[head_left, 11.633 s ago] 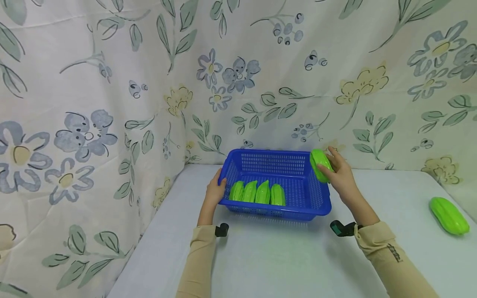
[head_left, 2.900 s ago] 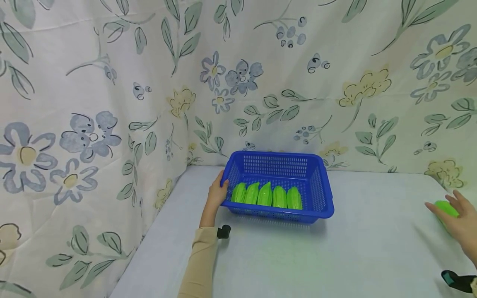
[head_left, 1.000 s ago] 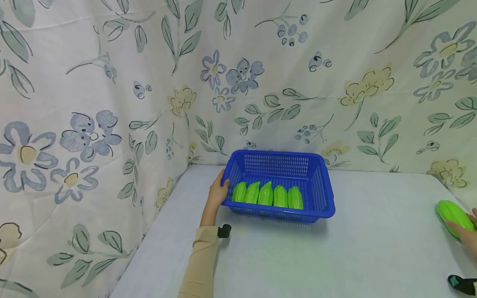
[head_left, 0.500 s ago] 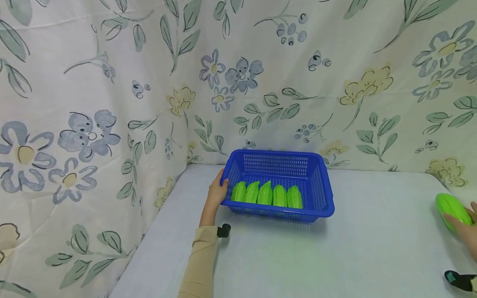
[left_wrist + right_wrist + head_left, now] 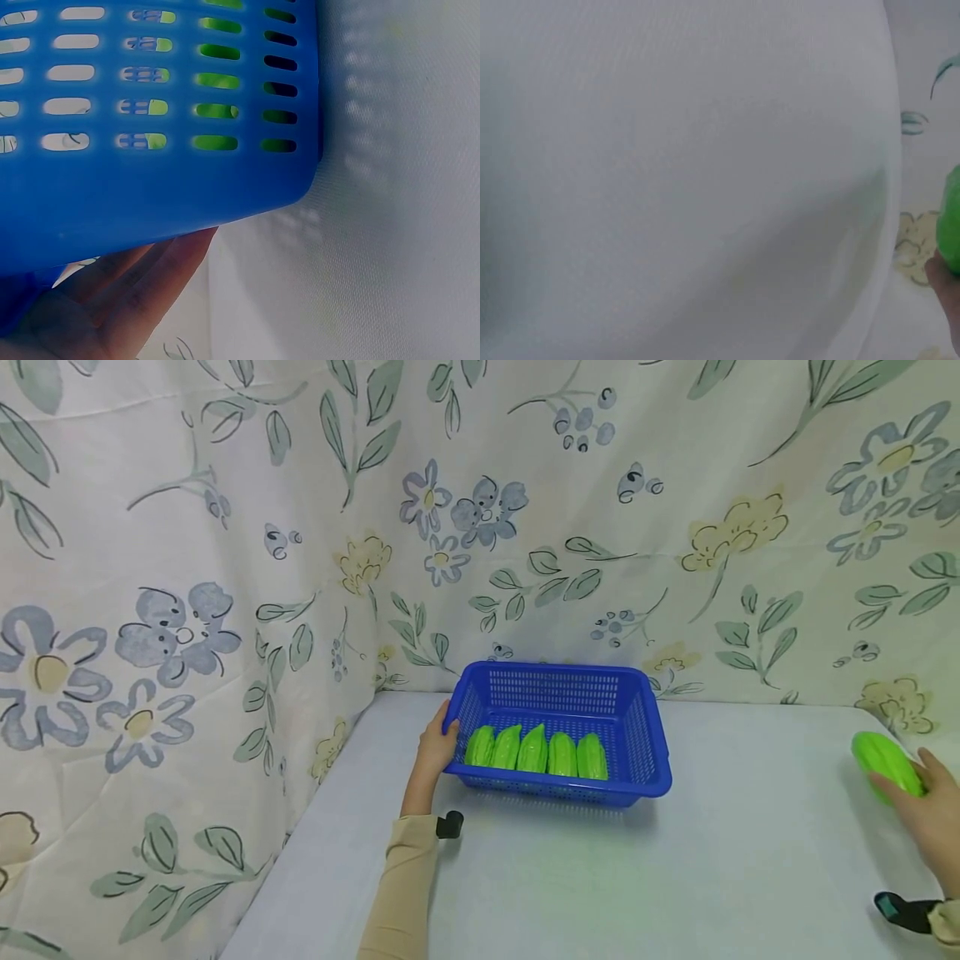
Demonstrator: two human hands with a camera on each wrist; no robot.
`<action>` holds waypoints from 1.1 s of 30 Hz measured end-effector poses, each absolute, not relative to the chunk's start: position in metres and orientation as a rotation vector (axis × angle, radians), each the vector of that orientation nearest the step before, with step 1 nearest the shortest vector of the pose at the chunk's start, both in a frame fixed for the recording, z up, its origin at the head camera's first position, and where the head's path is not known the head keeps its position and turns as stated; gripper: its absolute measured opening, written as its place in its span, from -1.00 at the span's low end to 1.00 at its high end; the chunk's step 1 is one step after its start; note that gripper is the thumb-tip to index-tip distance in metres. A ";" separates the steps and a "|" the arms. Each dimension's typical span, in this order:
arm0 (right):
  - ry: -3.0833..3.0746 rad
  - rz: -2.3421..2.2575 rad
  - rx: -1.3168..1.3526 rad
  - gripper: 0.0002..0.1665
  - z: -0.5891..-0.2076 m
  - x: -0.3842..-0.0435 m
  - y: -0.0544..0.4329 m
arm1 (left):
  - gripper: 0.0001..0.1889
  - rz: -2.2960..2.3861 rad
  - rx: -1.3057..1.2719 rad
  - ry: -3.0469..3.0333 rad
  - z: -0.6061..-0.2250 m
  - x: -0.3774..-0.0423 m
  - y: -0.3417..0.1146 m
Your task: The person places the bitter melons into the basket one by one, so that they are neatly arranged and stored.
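My left hand (image 5: 437,743) grips the left end of a blue plastic basket (image 5: 551,783), thumb over the rim. In the left wrist view its fingers (image 5: 161,281) lie along the outside of the perforated wall (image 5: 150,187). Inside the basket, several bright green ribbed gourds (image 5: 532,750) stand in a row along the near side. At the far right my right hand (image 5: 930,810) holds another green gourd (image 5: 883,762) between thumb and fingers, above the table. Only the edge of this gourd (image 5: 951,221) shows in the right wrist view, with a fingertip beneath it.
The basket stands on a white-covered table (image 5: 570,885), near its back edge. A flower-patterned cloth (image 5: 480,527) hangs behind and along the left side. A small black wrist camera (image 5: 903,912) sits at the right wrist, another camera (image 5: 450,825) at the left.
The fifth gourd has gone into the basket since the oldest frame. My right hand has reached the gourd at far right, taken hold of it and raised it leftward. The left hand stays put.
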State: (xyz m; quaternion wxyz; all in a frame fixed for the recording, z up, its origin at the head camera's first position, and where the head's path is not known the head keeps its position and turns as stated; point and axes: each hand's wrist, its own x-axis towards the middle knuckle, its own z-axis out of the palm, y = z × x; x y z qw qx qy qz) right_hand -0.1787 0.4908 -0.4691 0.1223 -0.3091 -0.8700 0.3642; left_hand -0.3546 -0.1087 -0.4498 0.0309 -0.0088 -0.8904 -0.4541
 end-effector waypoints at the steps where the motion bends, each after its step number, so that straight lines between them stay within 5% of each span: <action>1: -2.539 1.062 -0.881 -0.07 -0.468 -0.180 0.489 | -0.44 -1.399 -0.027 -2.745 -0.450 -0.355 -0.109; 33: -2.526 1.142 -0.502 -0.05 -0.448 -0.210 0.429 | -0.43 -1.401 -0.016 -2.748 -0.452 -0.357 -0.109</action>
